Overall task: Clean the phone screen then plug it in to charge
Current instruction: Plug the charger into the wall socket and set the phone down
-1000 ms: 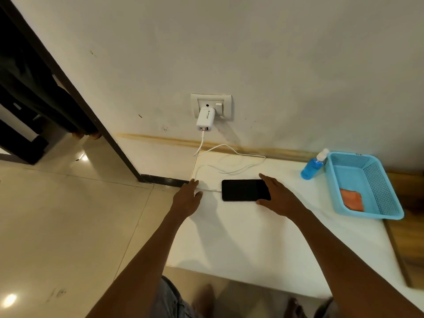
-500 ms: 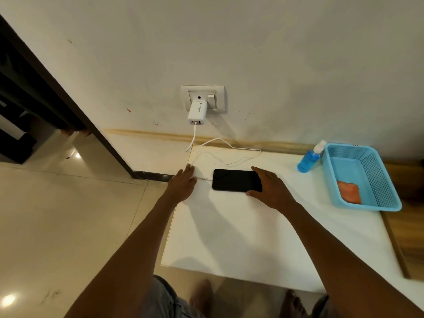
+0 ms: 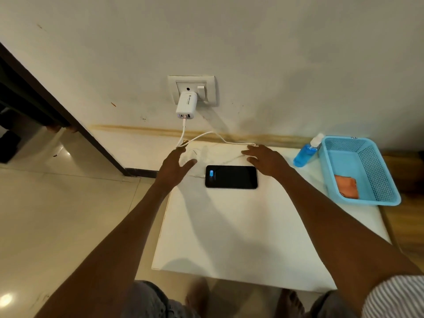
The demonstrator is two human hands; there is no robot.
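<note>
A black phone [image 3: 231, 177] lies flat on the white table [image 3: 229, 237], with a small blue icon lit at the left end of its screen. A white cable [image 3: 207, 134] runs from the white charger [image 3: 186, 105] in the wall socket [image 3: 192, 90] down onto the table toward the phone's left end. My left hand [image 3: 175, 167] hovers left of the phone, fingers spread, holding nothing. My right hand [image 3: 266, 160] hovers behind the phone's right end, fingers apart, near the cable loop.
A blue spray bottle [image 3: 307, 151] lies against a light blue basket [image 3: 367, 198] at the table's right; an orange cloth [image 3: 346, 186] sits inside the basket. A dark door frame [image 3: 57, 106] stands on the left. My feet show below the table's front edge.
Both hands have lifted off the phone and cable and moved back toward the wall. The phone screen now shows a lit blue icon at its left end.
</note>
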